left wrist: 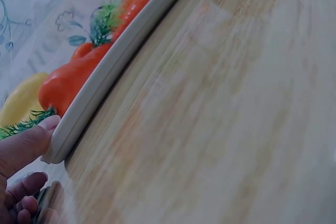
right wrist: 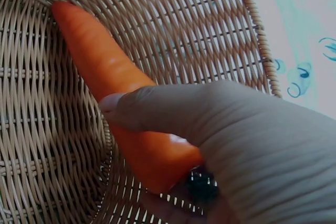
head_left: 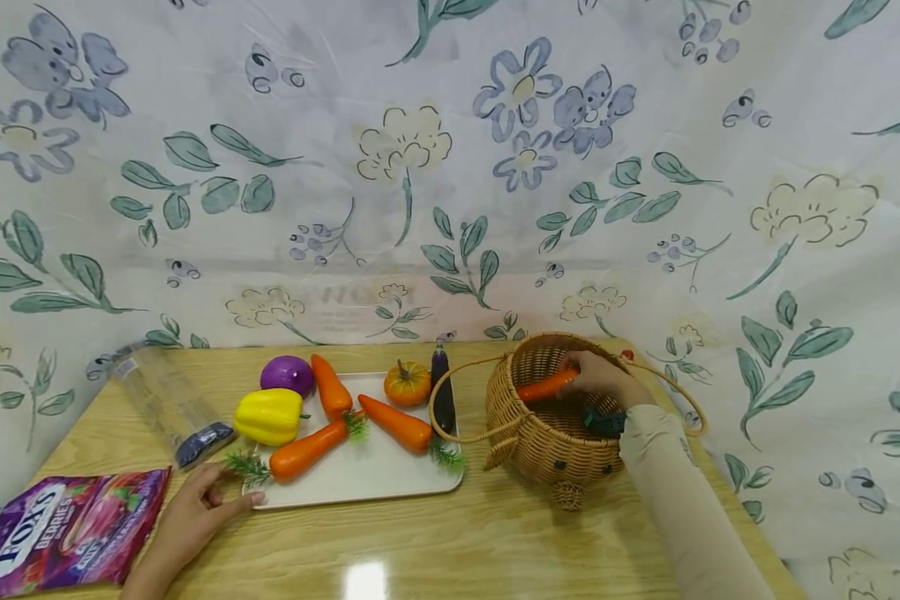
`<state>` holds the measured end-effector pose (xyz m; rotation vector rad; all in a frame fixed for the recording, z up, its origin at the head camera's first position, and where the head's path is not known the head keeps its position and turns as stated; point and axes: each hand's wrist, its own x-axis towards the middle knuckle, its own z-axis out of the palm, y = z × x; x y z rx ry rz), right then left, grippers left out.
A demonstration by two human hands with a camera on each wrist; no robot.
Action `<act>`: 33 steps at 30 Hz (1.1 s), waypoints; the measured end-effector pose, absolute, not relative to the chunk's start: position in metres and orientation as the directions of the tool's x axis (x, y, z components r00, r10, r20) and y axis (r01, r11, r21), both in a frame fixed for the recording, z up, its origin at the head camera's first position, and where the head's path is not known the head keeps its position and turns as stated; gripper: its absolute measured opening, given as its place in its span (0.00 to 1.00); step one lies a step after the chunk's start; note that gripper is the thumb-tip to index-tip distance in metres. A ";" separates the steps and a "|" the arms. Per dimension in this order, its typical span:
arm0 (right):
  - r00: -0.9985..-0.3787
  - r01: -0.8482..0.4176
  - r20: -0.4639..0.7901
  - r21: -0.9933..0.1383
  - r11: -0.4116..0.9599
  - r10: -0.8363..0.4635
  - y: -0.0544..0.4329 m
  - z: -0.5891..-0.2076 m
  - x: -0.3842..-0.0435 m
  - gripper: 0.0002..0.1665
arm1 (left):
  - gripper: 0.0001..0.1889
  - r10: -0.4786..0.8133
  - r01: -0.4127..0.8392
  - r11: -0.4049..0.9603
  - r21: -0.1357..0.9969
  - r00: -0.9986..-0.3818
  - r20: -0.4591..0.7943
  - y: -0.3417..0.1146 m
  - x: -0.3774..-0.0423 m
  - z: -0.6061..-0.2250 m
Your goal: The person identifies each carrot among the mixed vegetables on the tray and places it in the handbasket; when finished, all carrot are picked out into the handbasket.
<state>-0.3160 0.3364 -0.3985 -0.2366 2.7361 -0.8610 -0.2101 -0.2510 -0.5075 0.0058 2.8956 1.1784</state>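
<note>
white tray: 1 | wicker basket: 1 | carrots: 4 (one of them inside the basket) | yellow bell pepper: 1 | round purple vegetable: 1 | pumpkin: 1 | eggplant: 1 | Fox's Berries packet: 1 | clear plastic package: 1 | hands: 2 | table: 1

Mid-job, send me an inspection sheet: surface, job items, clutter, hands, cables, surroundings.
Surface: light wood-grain table with a bright reflection.
Job's things: glossy tapered orange carrot inside brown wicker basket; white rectangular tray bearing more orange carrots; yellow bell pepper at its left.
Clutter: purple printed FOX'S bag, long clear plastic package.
Left hand: thumb touching tray's near left corner.
Right hand: grips carrot within basket.
Cables: nothing seen.
Surroundings: white floral-print backdrop behind table.
</note>
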 end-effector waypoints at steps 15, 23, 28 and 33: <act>-0.921 -0.042 -0.311 -0.517 0.855 -0.234 0.335 -0.399 -0.310 0.16 | 0.33 -0.013 -0.054 0.726 0.686 -0.998 -0.065 -0.251 -0.213 -0.508; -0.915 -0.064 -0.313 -0.509 0.859 -0.254 0.325 -0.397 -0.311 0.16 | 0.34 -0.032 -0.099 0.728 0.678 -0.993 -0.111 -0.256 -0.206 -0.504; -0.921 -0.088 -0.278 -0.534 0.841 -0.273 0.322 -0.394 -0.312 0.18 | 0.28 -0.030 -0.025 0.725 0.689 -1.000 -0.005 -0.257 -0.202 -0.505; -0.942 -0.094 -0.212 -0.577 0.811 -0.260 0.332 -0.390 -0.311 0.23 | 0.25 -0.002 0.038 0.698 0.715 -0.998 0.056 -0.250 -0.206 -0.507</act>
